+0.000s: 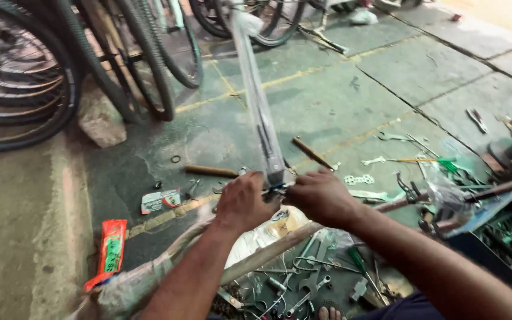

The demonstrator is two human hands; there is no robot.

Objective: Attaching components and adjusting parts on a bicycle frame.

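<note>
Between clenched left hand (pixel 241 203) and right hand (pixel 321 195), long clear plastic-wrapped packet (pixel 256 101), upright.

Both forearms bare, no sleeves or rings — dark blue cloth (pixel 410 308) over the lap.

Both hands meet at the middle of the view: the left hand (pixel 241 202) and right hand (pixel 321 195) close on the lower end of a long wrapped part (pixel 256 101) that rises away from them. Bicycle wheels (pixel 25 77) stand behind, to the left. A flat packet (pixel 109 249) lies on the floor at the left. Spanners (pixel 309 284) lie below the hands, and more tools (pixel 410 163) lie to the right.
</note>
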